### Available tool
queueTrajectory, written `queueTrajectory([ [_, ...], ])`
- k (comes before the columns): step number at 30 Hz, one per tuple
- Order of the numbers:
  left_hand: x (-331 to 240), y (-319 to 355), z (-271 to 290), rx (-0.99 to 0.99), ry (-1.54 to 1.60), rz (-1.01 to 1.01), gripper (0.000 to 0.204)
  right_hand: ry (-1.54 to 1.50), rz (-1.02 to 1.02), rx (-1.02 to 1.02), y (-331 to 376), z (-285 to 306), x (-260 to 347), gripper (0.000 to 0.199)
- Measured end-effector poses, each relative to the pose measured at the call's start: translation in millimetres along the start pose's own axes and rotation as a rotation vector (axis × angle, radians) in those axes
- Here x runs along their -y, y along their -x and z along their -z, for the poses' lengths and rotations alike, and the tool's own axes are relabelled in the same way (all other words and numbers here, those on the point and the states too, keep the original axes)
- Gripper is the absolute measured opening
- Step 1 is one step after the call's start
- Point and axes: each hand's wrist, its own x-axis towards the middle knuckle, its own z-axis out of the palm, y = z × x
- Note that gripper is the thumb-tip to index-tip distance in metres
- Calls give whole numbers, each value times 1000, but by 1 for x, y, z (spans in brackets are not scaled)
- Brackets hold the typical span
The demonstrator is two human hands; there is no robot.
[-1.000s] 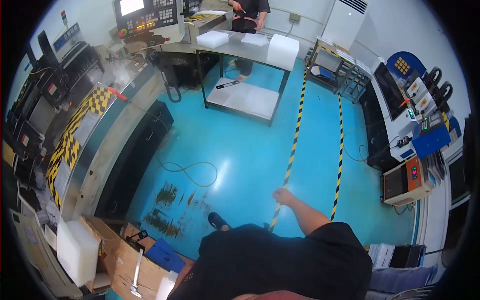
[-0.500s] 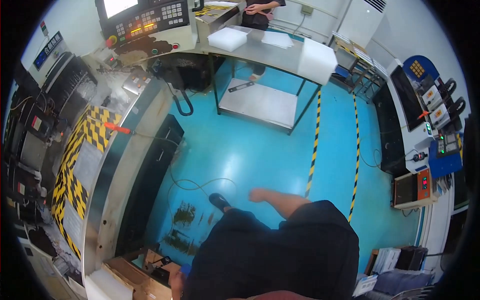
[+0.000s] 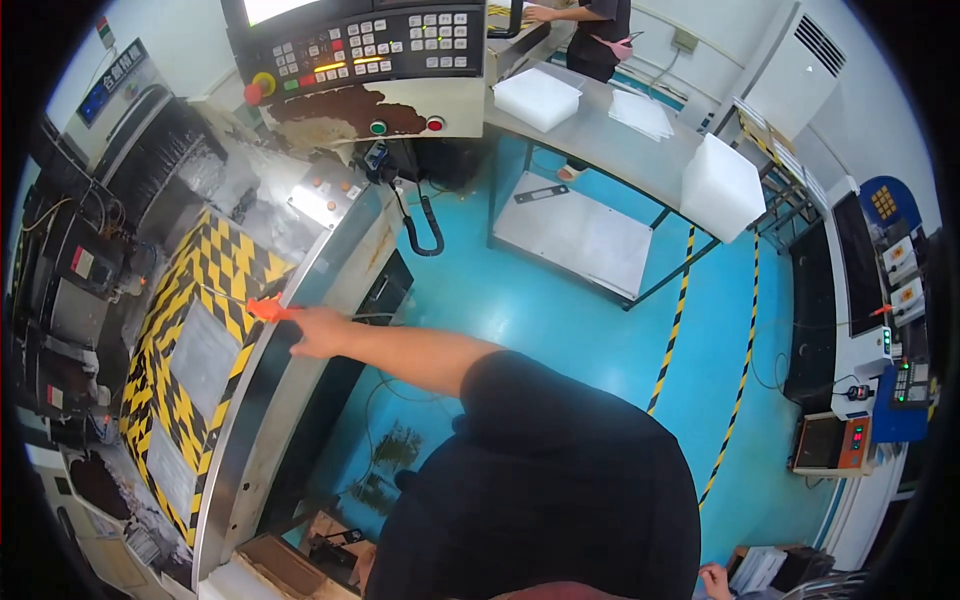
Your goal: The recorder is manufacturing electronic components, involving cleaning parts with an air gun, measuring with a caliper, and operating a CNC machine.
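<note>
My right arm stretches left across the machine's metal edge. At its end, my right hand (image 3: 318,332) is closed around the handle of an orange air blow gun (image 3: 268,308). The gun lies against the black-and-yellow striped cover (image 3: 228,245) inside the machine. Of my left hand (image 3: 366,572), only a sliver of skin shows at the lower left beside a cardboard box (image 3: 285,565); its fingers are hidden. Part of another hand (image 3: 715,580) appears at the lower right, and I cannot tell whose it is.
A control panel (image 3: 370,55) overhangs the far left. Beyond it stands a metal table (image 3: 640,150) with white foam blocks (image 3: 537,98) and white sheets (image 3: 640,113). Another person (image 3: 597,38) is behind it. A thin hose (image 3: 372,400) trails near the floor beside the machine.
My right hand has moved from above the floor to the machine's edge and taken hold of the air blow gun. My view has shifted; the other person's arm now reaches left.
</note>
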Motion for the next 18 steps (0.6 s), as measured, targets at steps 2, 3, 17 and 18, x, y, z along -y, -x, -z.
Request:
queueTrajectory([
  [2,-5,-10,10,9,-37,11,30,50,-6,-195,-18,-10,9,45],
  [3,6,5,11,-28,-18,57,30,29,24,-150,-27,-26,33,45],
  [17,91,-124,174,0,1215,65,35,-823,-68,-100,-60,-73,114,46],
  [18,106,-131,190,27,1330,23,37,-909,-227,-12,-52,-78,130,52],
])
